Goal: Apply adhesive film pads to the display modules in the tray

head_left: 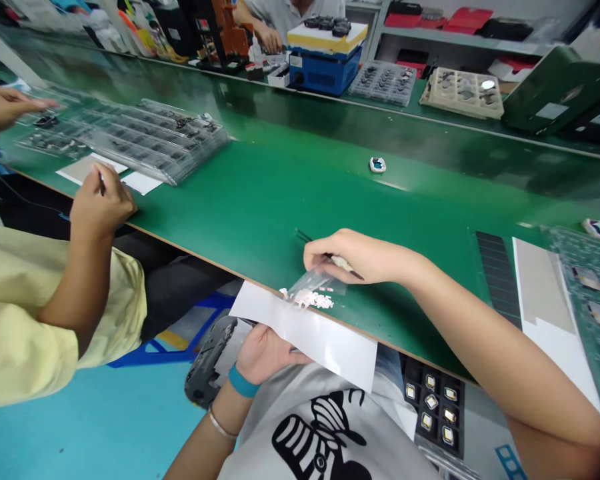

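My left hand (266,355) grips a white sheet of paper (325,333) from below, at the front edge of the green table; its fingers are partly hidden under the sheet. My right hand (353,257) is closed round dark tweezers (304,235), whose tips point away to the left. Between its fingers is also a clear plastic bag (310,279). Small pinkish-white pieces (315,299) lie in a heap under the bag, right by the paper's upper edge. Whether some are still inside the bag I cannot tell.
A co-worker's hand (100,197) is at the left, near stacked clear trays (165,150). A small white-rimmed part (377,165) lies farther back on the green table (280,187). At right are a black strip panel (497,273) and a parts tray (580,257). A black tray (433,407) sits below.
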### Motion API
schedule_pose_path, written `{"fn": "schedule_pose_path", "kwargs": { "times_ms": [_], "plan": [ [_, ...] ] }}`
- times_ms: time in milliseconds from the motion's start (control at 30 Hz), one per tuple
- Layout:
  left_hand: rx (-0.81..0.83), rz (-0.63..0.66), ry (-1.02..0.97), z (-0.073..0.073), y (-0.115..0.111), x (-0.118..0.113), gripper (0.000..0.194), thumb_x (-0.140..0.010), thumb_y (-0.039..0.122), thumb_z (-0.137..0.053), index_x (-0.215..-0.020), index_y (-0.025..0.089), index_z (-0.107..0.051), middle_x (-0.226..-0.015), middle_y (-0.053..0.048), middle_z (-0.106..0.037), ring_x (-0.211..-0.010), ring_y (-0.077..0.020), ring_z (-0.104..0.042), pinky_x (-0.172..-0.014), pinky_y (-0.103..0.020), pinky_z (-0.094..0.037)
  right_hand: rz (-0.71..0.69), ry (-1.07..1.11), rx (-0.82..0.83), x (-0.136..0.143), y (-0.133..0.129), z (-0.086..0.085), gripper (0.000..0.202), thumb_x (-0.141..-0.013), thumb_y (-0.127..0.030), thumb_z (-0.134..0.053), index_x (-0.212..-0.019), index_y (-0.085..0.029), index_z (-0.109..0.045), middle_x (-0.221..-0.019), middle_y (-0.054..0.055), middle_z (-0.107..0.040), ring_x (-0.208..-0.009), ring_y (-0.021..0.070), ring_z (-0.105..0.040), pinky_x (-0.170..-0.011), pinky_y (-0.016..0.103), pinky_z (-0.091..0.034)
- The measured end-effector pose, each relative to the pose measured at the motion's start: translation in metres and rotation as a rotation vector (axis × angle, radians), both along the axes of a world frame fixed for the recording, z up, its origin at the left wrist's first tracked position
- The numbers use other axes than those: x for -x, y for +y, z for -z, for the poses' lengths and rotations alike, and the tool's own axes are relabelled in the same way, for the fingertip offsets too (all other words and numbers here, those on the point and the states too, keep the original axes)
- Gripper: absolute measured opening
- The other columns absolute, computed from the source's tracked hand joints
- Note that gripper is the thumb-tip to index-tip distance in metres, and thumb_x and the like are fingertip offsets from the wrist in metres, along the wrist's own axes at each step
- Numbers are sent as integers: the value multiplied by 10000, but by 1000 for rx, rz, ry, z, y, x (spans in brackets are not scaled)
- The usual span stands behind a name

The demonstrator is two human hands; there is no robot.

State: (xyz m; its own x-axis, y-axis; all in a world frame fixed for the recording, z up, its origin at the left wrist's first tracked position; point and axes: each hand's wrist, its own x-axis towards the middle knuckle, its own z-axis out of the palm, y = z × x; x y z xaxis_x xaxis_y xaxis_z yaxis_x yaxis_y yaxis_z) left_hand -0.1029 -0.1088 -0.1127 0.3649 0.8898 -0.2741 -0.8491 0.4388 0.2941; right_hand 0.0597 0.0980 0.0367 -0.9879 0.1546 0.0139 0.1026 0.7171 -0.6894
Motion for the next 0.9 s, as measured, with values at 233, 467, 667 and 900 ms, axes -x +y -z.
{"fn": "schedule_pose_path", "kwargs": {
  "times_ms": [233,467,667,900],
  "plan": [
    [5,10,-24,3,0,-3,717,-981,293,-20,-1294,188,-657,-1310,-71,-641,-1389,-387,-364,-1002,-623,-355,232,-39,-84,-18,-6,10,292,-705,17,-534,-906,-186,-596,-814,-3,-676,-678,120,-574,-652,214,-362],
    [2,-8,19,1,-1,-5,750,-982,309,12,-1294,168,-655,-1305,-78,-642,-1364,-411,-394,-971,-640,-377,259,63,16,-33,-34,11,197,-790,-44,-539,-904,-201,-574,-732,-32,-619,-617,97,-517,-619,195,-371],
    [9,-50,29,6,-1,-1,716,-987,328,-12,-1345,176,-613,-1378,-91,-586,-1416,-434,-278,-987,-674,-328,345,100,22,-19,-27,27,196,-780,-79,-548,-944,-180,-580,-785,4,-655,-662,119,-577,-657,216,-407],
    [-154,-41,-100,2,-1,3,650,-1033,314,-32,-1364,256,-589,-1377,-55,-603,-1304,-342,-523,-996,-596,-412,309,154,60,-2,-33,22,173,-803,-109,-540,-957,-171,-585,-763,-8,-630,-632,99,-541,-633,204,-392]
  ]
}}
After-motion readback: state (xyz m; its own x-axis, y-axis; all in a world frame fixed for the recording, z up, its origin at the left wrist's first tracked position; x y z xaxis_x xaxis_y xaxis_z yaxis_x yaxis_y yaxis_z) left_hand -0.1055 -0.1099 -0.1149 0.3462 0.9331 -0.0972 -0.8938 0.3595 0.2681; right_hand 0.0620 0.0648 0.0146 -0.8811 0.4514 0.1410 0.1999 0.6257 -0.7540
